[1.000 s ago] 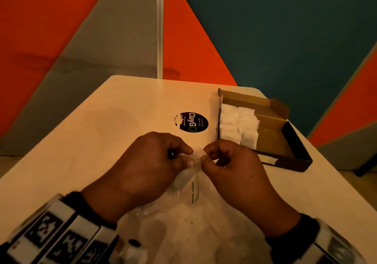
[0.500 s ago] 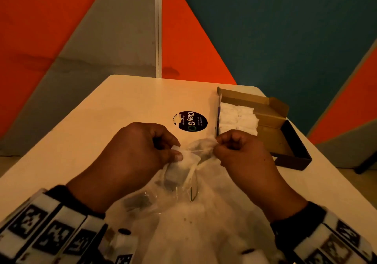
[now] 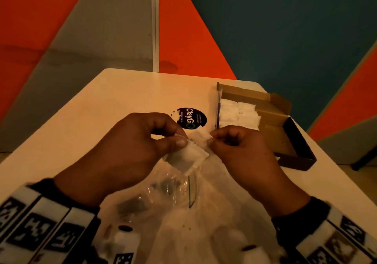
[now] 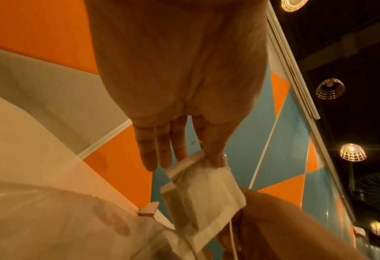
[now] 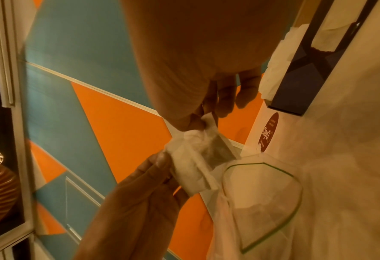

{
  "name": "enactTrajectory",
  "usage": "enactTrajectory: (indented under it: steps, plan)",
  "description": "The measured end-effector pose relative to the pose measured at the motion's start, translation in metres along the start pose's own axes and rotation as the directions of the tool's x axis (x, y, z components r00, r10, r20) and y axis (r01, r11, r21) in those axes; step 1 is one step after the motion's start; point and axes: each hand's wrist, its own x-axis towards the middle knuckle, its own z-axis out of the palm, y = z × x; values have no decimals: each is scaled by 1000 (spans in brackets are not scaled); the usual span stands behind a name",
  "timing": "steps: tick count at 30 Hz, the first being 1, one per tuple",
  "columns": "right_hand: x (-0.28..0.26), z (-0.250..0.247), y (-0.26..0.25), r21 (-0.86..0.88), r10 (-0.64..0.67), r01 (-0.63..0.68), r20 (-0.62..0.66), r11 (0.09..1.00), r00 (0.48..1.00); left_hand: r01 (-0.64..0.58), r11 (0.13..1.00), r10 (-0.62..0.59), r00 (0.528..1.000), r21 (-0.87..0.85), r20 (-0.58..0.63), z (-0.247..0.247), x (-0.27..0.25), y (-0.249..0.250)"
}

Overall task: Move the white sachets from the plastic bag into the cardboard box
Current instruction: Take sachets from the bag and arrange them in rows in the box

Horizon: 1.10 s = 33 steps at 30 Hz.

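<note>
Centre frame in the head view, the left hand (image 3: 130, 147) pinches a small clump of white sachets (image 3: 188, 156) by its upper edge, while the right hand (image 3: 238, 151) pinches a neighbouring corner. The clump hangs above the clear plastic bag (image 3: 183, 212); the cardboard box (image 3: 283, 139), upper right, already holds rows. The sachets look featherlight, limp and tearable, so the sealed edges seem the safest place to grip.

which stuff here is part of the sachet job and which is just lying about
Part of the job:
white sachets, pinched by left hand and right hand
plastic bag
cardboard box

Just there:
round black sticker
table
</note>
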Motion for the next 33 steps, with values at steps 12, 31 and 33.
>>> enactTrajectory:
  steps: [12,31,33]
  plan:
    - [5,6,-2,3,-17,17,66,1000,998,33,999,-33,999,-35,6,16,17,-2]
    - [15,-17,-9,-443,-123,199,195,874,973,-22,990,16,999,136,42,8,21,5]
    - [20,-23,-7,-466,-120,198,192,862,974,3,989,-7,1000,147,28,6,22,3]
